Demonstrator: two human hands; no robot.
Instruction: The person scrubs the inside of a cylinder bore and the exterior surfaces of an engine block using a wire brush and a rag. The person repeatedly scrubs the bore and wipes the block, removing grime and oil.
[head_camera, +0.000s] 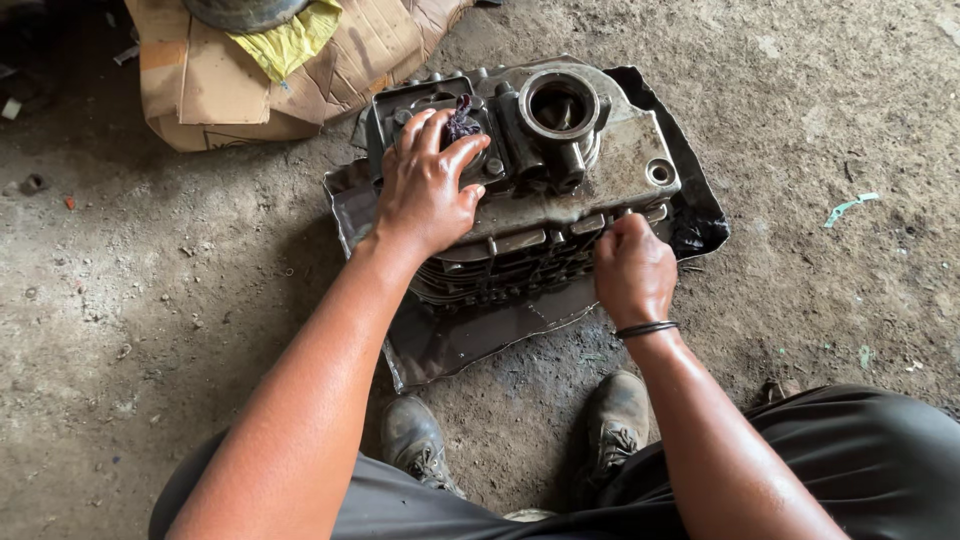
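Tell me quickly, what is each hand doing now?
Left hand: open, fingers spread on the engine casing, touching a dark rag.
Right hand: closed in a fist against the casing's side; contents hidden.

- bare dirt floor (150, 300) left and right of the grey finned metal engine block (540, 190) is wide open
- crumpled brown cardboard (210, 90) crowds the far-left corner
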